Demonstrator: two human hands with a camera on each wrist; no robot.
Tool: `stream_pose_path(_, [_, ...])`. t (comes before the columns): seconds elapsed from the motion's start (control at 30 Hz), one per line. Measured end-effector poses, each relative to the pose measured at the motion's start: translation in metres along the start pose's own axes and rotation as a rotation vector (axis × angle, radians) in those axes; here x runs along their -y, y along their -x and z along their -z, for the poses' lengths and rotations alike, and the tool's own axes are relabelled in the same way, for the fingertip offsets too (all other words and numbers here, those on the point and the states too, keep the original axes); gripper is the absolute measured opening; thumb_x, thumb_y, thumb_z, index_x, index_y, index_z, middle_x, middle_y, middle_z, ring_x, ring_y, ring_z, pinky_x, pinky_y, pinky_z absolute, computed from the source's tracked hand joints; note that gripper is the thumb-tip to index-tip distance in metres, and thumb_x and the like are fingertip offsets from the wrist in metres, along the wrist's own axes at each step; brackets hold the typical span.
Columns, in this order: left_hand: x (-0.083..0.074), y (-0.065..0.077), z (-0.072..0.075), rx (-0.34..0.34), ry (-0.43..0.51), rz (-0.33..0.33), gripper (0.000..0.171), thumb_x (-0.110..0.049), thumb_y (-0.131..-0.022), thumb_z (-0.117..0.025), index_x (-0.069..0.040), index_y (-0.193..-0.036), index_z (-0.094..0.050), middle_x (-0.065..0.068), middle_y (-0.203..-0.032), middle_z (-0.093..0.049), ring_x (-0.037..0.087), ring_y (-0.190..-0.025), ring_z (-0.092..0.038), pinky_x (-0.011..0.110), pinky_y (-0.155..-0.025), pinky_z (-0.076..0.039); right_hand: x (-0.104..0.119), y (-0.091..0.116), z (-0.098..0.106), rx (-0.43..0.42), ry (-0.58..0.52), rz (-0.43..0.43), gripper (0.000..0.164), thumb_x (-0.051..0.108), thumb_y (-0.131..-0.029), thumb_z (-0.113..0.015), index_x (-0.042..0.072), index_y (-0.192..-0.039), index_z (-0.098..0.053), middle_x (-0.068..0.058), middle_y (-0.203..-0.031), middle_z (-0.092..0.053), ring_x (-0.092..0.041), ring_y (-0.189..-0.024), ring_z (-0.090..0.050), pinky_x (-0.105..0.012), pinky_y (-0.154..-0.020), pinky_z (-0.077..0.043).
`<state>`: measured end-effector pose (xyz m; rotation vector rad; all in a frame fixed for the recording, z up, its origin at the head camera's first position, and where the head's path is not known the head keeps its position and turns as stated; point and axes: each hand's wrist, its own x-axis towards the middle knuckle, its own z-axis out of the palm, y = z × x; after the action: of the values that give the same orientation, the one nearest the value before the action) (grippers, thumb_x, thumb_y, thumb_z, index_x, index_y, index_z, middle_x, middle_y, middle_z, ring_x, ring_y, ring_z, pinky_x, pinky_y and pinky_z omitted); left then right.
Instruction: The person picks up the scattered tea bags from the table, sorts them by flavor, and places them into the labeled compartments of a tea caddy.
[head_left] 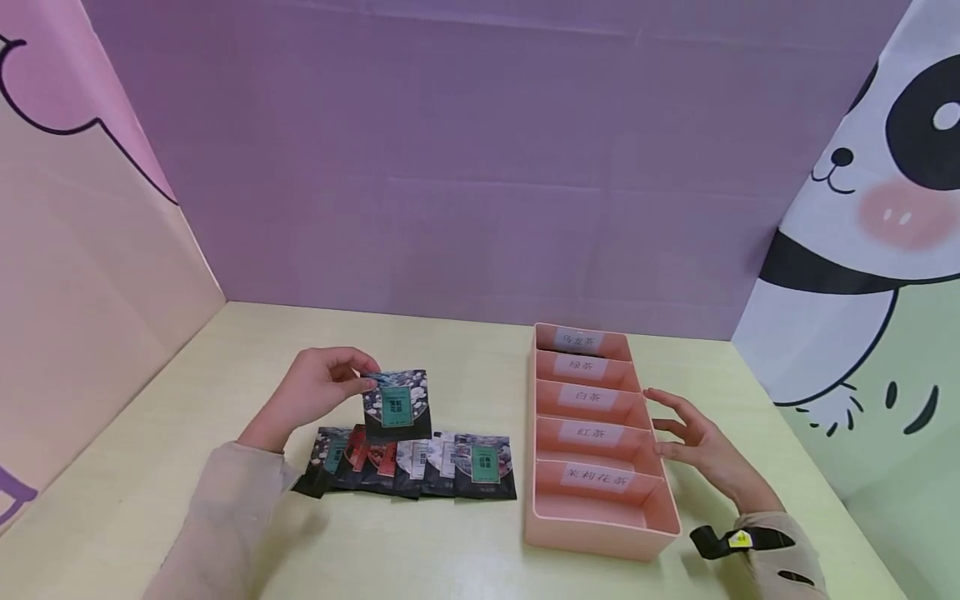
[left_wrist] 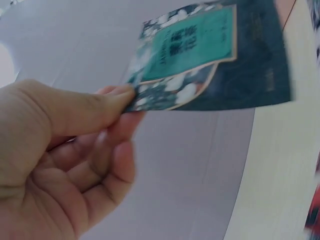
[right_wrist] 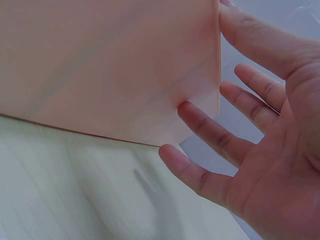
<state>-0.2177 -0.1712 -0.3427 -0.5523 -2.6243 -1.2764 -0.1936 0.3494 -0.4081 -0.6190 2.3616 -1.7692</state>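
A dark tea packet with a green label and a white flower pattern is held up off the table, close to a row of other packets. The left hand pinches it by one upper corner, thumb on the printed face and fingertips behind. The row of packets lies on the table, six of them overlapping: green-labelled ones at both ends, with two red and two pale ones between. To the right of the row, apart from it, stands a long pink box split into five compartments, each with a white label bearing handwritten characters. The right hand rests against the box's right side, fingers spread and gripping nothing. A black strap circles that wrist. Behind the table hangs a purple backdrop, with a panda drawing on the right side.
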Motion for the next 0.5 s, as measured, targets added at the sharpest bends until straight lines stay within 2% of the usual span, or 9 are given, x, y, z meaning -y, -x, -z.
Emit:
stream_pose_path(0.13, [-0.011,-0.004,-0.018,-0.082,0.033,-0.042,0.012,0.003,-0.087,-0.073,-0.001,-0.099,-0.074,0.006,-0.083,-0.069,0.019,-0.067,-0.055,0.028,-0.057,-0.044,0.001,-0.001,0.000,-0.011,0.015,-0.018,0.067,0.000,-0.096,-0.061,0.010,-0.155,-0.030,0.018,-0.145,-0.039,-0.003,-0.118,-0.055,-0.027,-0.090,-0.051])
stream_pose_path(0.27, [-0.022,-0.010,-0.035,-0.128,0.070,-0.099,0.013,0.003,-0.085,-0.075,-0.002,-0.097,-0.076,0.004,-0.082,-0.068,0.017,-0.064,-0.053,0.026,-0.056,-0.042,0.001,-0.002,-0.001,-0.013,0.016,-0.027,0.067,0.001,-0.096,-0.061,0.011,-0.155,-0.030,0.017,-0.145,-0.039,-0.003,-0.117,-0.055,-0.028,-0.090,-0.051])
stream_pose_path(0.37, [-0.032,-0.015,-0.045,-0.123,0.117,-0.162,0.013,0.004,-0.084,-0.075,-0.002,-0.096,-0.076,0.003,-0.082,-0.068,0.015,-0.065,-0.055,0.026,-0.057,-0.043,0.001,-0.001,-0.001,-0.016,0.013,-0.027,0.067,0.001,-0.096,-0.061,0.012,-0.155,-0.031,0.018,-0.144,-0.039,-0.003,-0.117,-0.055,-0.028,-0.090,-0.051])
stream_pose_path(0.5, [-0.048,-0.018,-0.059,-0.062,0.200,-0.217,0.013,0.003,-0.085,-0.075,-0.002,-0.097,-0.077,0.003,-0.084,-0.069,0.014,-0.069,-0.061,0.027,-0.061,-0.047,0.000,0.000,0.000,-0.014,0.013,-0.014,0.067,0.000,-0.096,-0.061,0.010,-0.155,-0.030,0.019,-0.144,-0.039,-0.003,-0.118,-0.055,-0.027,-0.090,-0.050])
